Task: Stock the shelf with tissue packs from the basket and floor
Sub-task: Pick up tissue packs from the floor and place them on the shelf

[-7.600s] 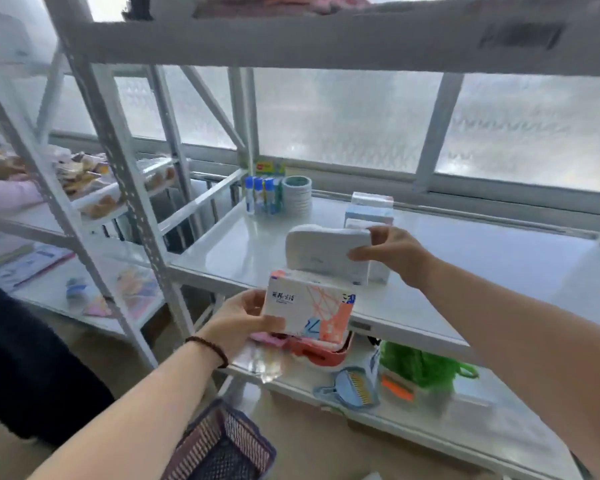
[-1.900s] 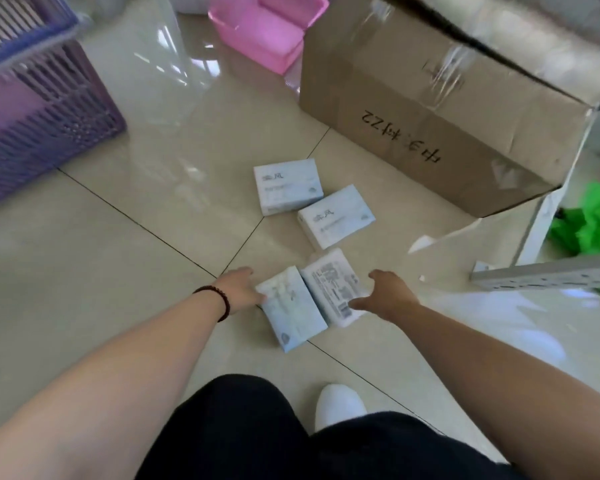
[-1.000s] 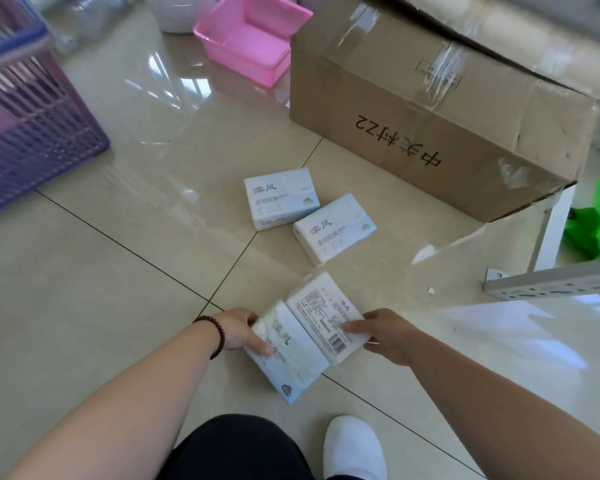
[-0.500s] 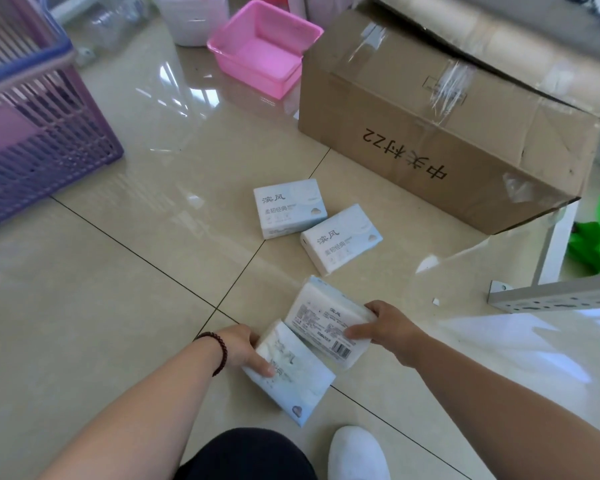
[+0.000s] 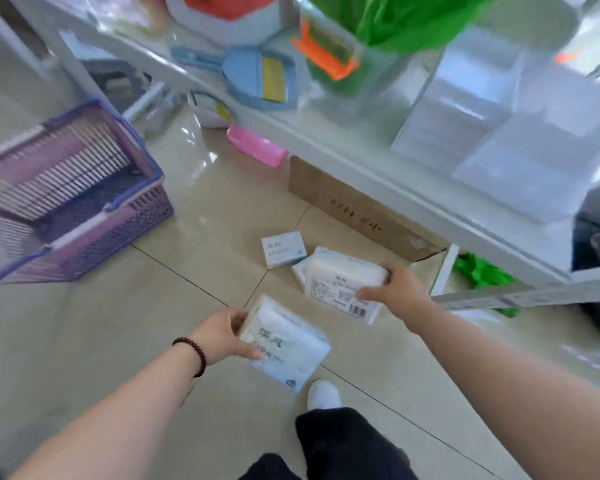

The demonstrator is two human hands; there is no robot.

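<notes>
Left hand (image 5: 222, 336) fingers clamp one tissue pack (image 5: 286, 344); right hand (image 5: 397, 292) fingers clamp another pack (image 5: 343, 282), both above floor (image 5: 118, 323). Two packs (image 5: 283, 249) lie beyond. Purple basket (image 5: 63, 195) far left.

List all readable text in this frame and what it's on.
"清风": large characters on the tissue pack in the left hand, slightly blurred.
Tissue pack in the right hand: fine print and a barcode, too small to read.
Tissue pack on the floor: print too blurred.
Cardboard box: dark handwritten marks, motion-blurred, unreadable.
</notes>
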